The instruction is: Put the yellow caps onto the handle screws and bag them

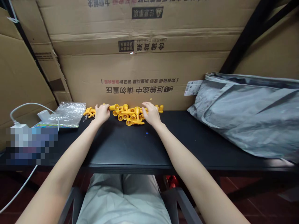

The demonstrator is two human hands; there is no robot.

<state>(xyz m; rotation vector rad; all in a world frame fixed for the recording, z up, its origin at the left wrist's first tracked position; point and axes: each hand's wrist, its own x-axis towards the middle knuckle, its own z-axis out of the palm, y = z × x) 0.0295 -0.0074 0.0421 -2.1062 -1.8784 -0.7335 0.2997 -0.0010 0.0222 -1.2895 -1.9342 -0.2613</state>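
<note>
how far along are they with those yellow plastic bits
Early, it seems. Done: the yellow pieces lie loose in a heap on the black table, beside a flattened clear bag. In hand: the left hand seems closed on one yellow piece at the heap's edge; the right hand rests open on it. Left: the heap is one jumble; whether any pieces are joined is too small to tell.

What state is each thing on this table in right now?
Yellow pieces: heaped loose against the cardboard.
Left hand: fingers closed on one of them.
Right hand: open, resting on the heap.
Clear bag: flat, crumpled.
Grey bag: slumped on its side.
</note>
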